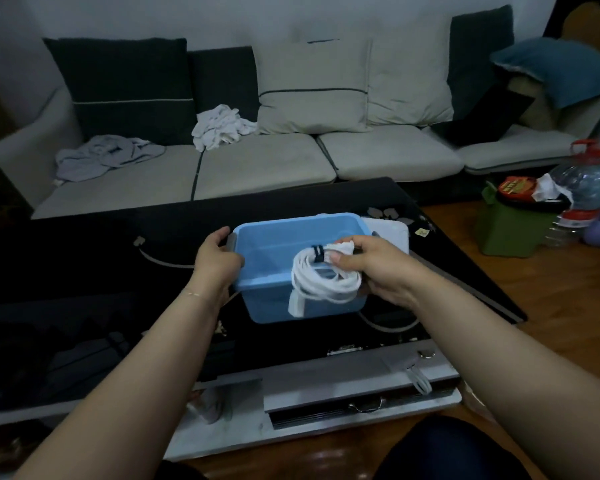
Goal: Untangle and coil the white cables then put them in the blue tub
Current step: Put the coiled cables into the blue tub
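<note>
1. Your right hand (368, 268) held the coil (321, 280) of white cable, thumb and fingers curled round its far side.
2. The coil hung from that grip over the near right part of the tub (274, 244), its loops drooping toward you across the tub's near rim.
3. A dark tie (317, 254) bound the coil just left of your right fingertips.
4. A white plug end (297, 304) dangled below the coil, in front of the tub's near wall.
5. Your left hand (219, 259) gripped the tub's left rim, fingers wrapped over the edge by its grey handle (231, 241).
6. The tub stood on the black table (84, 271), between your two hands; how much lay inside it could not be told, for the coil hid part of the floor.
7. Just beyond your right hand, a white flat thing (392, 232) lay touching the tub's right side.
8. Left of your left hand, a pale cable (160, 259) curved across the table top.
9. Well beyond both hands stood a sofa (264, 161) with crumpled cloths (219, 128) on its seat.
</note>
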